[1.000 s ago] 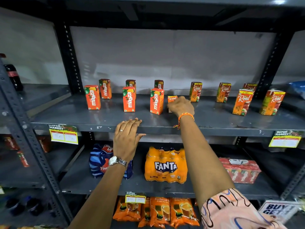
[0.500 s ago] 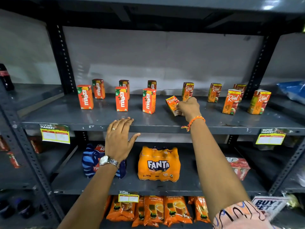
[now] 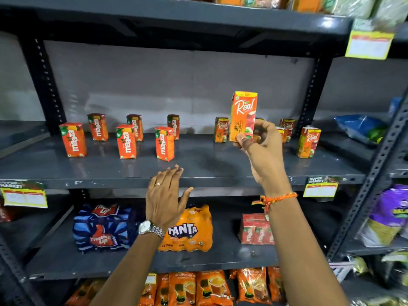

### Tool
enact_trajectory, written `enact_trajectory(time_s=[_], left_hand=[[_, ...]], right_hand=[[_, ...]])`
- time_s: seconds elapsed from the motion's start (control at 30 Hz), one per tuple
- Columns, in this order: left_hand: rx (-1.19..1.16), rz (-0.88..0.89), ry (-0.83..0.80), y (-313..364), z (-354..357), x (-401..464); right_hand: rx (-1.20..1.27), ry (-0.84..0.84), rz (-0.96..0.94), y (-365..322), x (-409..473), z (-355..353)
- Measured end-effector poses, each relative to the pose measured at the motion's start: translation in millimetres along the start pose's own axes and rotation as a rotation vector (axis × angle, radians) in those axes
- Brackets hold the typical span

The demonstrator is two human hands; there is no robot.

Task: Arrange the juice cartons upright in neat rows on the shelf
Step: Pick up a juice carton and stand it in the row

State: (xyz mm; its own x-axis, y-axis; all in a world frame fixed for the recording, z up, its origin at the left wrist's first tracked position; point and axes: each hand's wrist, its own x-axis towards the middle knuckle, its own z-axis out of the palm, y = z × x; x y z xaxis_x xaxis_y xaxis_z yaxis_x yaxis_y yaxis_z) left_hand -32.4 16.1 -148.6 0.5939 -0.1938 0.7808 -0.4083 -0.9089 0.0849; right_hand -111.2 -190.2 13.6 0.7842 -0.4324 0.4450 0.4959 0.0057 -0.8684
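I've got the right hand (image 3: 262,149) pinching the Real carton (image 3: 242,115) upright above the shelf (image 3: 209,166), likely for the gap among the Real row, left hand (image 3: 164,197) open, empty, near the edge.

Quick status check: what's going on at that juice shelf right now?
Right hand holds Real carton upright above shelf. Left hand open, empty. Landing spot clear.

Shelf (image 3: 198,171) – grey painted metal w/ slight sheen; cartons (image 3: 164,143) – glossy printed card.
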Motion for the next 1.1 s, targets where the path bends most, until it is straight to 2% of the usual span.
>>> enact_trajectory(time_s=[0.13, 0.3, 0.53, 0.7, 0.97, 1.1], left_hand=[[-0.020, 0.040, -0.031, 27.2, 14.0, 5.6], [-0.054, 0.037, 0.041, 37.1, 26.2, 7.2], [-0.101, 0.025, 0.115, 39.0, 31.1, 7.3], [-0.119, 0.025, 0.123, 39.2, 32.0, 7.6], [-0.120, 0.023, 0.122, 40.6, 30.6, 7.0], [-0.152, -0.007, 0.106, 44.1, 30.3, 7.6]], right_hand=[[-0.013, -0.017, -0.138, -29.5, -24.1, -28.4], [-0.021, -0.056, -0.173, -44.1, -47.8, -49.4], [-0.008, -0.115, -0.020, -32.7, -26.2, -46.8], [-0.089, -0.090, 0.114, 0.0, 21.9, -30.1], [-0.559, -0.194, 0.224, 86.0, 95.9, -7.8], [-0.682, -0.226, 0.230, 104.0, 110.0, -10.5]])
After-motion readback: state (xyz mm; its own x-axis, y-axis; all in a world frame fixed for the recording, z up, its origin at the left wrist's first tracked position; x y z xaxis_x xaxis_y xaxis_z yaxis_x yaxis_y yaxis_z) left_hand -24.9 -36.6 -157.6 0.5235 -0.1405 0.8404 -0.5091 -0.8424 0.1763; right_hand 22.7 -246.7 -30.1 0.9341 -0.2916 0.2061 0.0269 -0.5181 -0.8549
